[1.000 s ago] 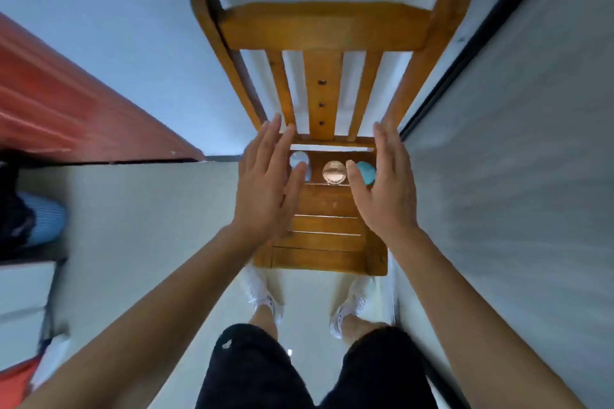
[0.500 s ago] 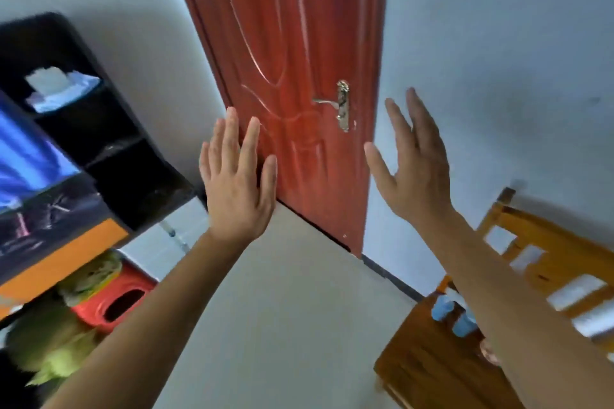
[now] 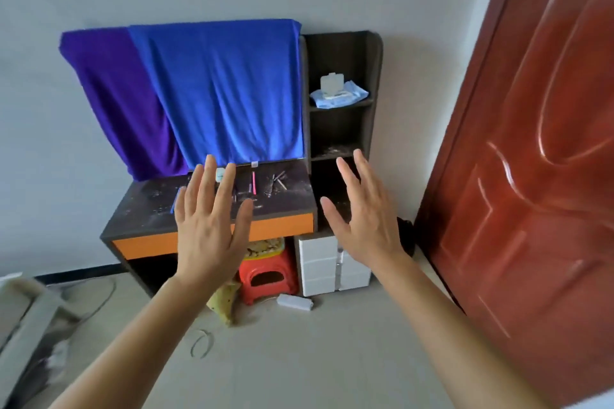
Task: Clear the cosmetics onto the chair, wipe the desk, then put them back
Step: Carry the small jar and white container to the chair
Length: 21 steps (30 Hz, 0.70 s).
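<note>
A pale-walled room with a light floor holds a dark desk [image 3: 139,212] with an orange front edge, set against the wall beside a red-brown door [image 3: 531,143].

Both hands are raised in the air in front of the desk, backs toward the camera. The left hand [image 3: 209,226] is released, its fingers straight and spread, holding nothing. The right hand [image 3: 365,219] is the same: flat, fingers fanned, thumb out to the side, grasping nothing. Neither touches the desk.

Behind the left hand, the cosmetics lie on the dusty desk top near its back edge. A small pale item [image 3: 220,175] shows between two fingers, a pink pencil [image 3: 254,183] lies just right of it, and a few grey sticks [image 3: 278,178] sit towards the back right corner. A thin blue stick [image 3: 173,202] shows at the left of the hand.

A blue cloth [image 3: 229,93] and a purple cloth [image 3: 123,103] hang over the desk's back. At its right end stands a dark shelf unit [image 3: 373,76] with a pack of wipes [image 3: 339,93] on the upper shelf. Under the desk are a red stool [image 3: 265,271] and a white drawer unit [image 3: 319,262]; a small white box [image 3: 295,301] lies on the floor before them.
</note>
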### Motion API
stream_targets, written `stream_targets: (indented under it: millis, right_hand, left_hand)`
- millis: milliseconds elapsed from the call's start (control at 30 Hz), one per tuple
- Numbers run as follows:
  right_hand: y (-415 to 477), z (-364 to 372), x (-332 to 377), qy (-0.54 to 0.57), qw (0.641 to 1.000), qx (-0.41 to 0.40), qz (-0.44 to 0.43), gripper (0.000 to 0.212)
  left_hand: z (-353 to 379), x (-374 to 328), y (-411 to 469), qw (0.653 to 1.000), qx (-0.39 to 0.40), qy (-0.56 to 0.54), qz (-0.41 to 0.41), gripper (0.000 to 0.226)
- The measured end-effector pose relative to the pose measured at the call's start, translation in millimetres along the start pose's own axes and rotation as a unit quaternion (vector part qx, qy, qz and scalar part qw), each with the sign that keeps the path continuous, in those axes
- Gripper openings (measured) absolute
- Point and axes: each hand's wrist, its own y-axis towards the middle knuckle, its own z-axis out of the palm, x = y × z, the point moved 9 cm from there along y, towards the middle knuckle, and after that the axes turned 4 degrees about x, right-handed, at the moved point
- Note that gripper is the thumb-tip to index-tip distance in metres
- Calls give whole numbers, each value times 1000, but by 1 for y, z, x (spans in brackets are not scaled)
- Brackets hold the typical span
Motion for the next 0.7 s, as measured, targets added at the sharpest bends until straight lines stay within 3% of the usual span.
stream_targets:
  millis: [167, 467, 700]
  right_hand:
    - [60, 94, -8, 38, 998, 35, -19, 68]
    - [181, 276, -75, 77, 981, 178, 15, 71]
    - [265, 383, -61, 98, 965, 241, -25, 74]
  left_hand:
    - [55, 79, 23, 997, 21, 17, -76, 60]
    - [196, 203, 122, 965, 177, 71, -183, 70]
    - [224, 283, 190, 958, 166, 64, -223, 71]
